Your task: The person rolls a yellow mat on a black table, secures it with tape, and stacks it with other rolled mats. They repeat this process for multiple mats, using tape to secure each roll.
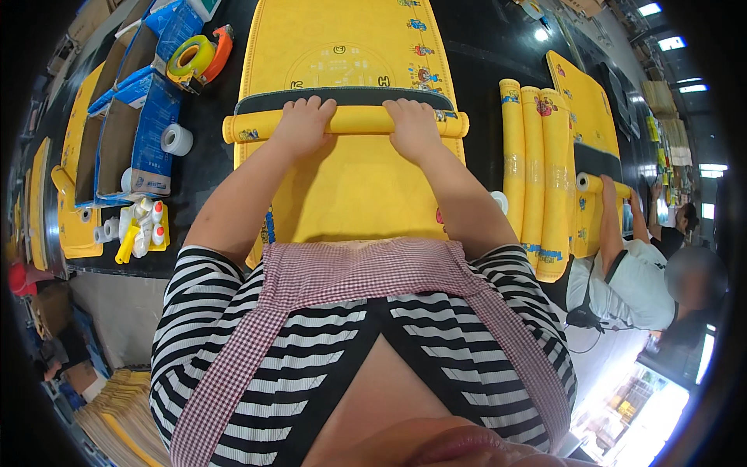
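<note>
A yellow mat roll (360, 120) lies crosswise in front of me on the black table, with a dark strip of underside showing along its far edge. My left hand (306, 126) is wrapped over the roll left of its middle, fingers curled on top. Right of the middle, my right hand (414, 129) grips the same roll in the same way. Beyond the roll, a flat yellow mat (342, 43) printed with cartoon figures and a round dial stretches away. More flat yellow mat (362, 187) lies between my forearms.
Left stand blue cardboard boxes (148, 117), an orange tape dispenser (218, 58), a white roll (177, 140) and small white bottles with red caps (158, 222). Finished-looking rolled mats (535, 171) lie at right. Farther right, a co-worker's hand (609, 191) rests on another mat roll.
</note>
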A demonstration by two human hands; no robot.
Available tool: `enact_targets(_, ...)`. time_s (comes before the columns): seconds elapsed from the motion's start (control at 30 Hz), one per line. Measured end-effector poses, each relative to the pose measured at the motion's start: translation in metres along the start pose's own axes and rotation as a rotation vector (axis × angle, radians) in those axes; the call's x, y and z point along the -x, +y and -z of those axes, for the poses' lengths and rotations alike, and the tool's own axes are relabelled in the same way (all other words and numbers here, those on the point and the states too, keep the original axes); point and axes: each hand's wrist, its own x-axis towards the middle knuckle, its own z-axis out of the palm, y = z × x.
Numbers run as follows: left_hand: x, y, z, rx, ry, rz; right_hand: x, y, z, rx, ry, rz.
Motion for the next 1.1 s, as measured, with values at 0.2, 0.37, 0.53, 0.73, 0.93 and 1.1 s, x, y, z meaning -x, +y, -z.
enact_targets(0.2,0.059,0.023,-0.012,-0.067,0.134,-0.136,0.059,-0.018,0.001,-0.078,0.085,0.072)
enact_targets(0.37,0.125,0.062,-0.016,-0.066,0.156,-0.176,0.128,-0.046,0.004,-0.166,0.155,0.119)
enact_targets(0.53,0.137,0.077,-0.002,0.048,0.098,-0.082,0.135,-0.053,0.01,-0.173,0.101,0.108)
enact_targets(0.73,0.121,0.074,0.011,0.145,-0.043,-0.016,0.114,-0.057,0.031,-0.148,-0.114,-0.002)
enact_targets(0.93,0.099,0.092,-0.004,0.192,-0.002,-0.127,0.11,-0.055,0.027,-0.085,-0.126,-0.03)
enact_targets(1.1,0.093,0.093,0.0,0.158,-0.031,-0.141,0.111,-0.05,0.025,-0.175,-0.074,-0.006)
